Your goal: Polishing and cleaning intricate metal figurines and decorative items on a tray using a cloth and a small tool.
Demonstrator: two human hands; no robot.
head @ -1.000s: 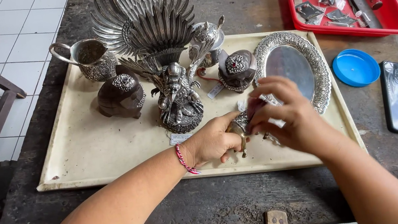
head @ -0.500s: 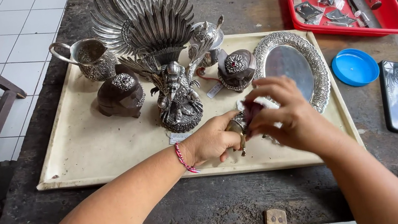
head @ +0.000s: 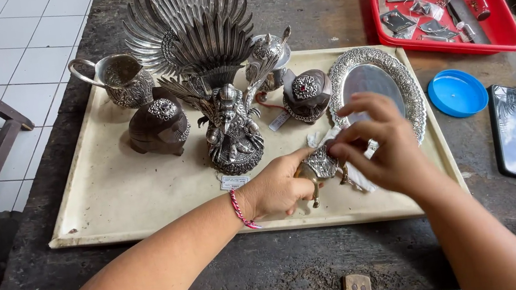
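Work looks midway: the left hand [head: 280,188] grips a small silver ornament [head: 321,165] over the cream tray [head: 113,195], the right hand [head: 379,146] pinches a white cloth [head: 357,175] against it, while larger silver pieces behind stand untouched.

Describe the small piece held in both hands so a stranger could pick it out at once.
On the cream rectangular tray covering the dark wooden table, look at the near edge, just below the oval silver mirror-like dish. There the left hand and right hand pinch a small ornate silver figurine with brass-coloured legs. It is the only piece lifted off the tray.
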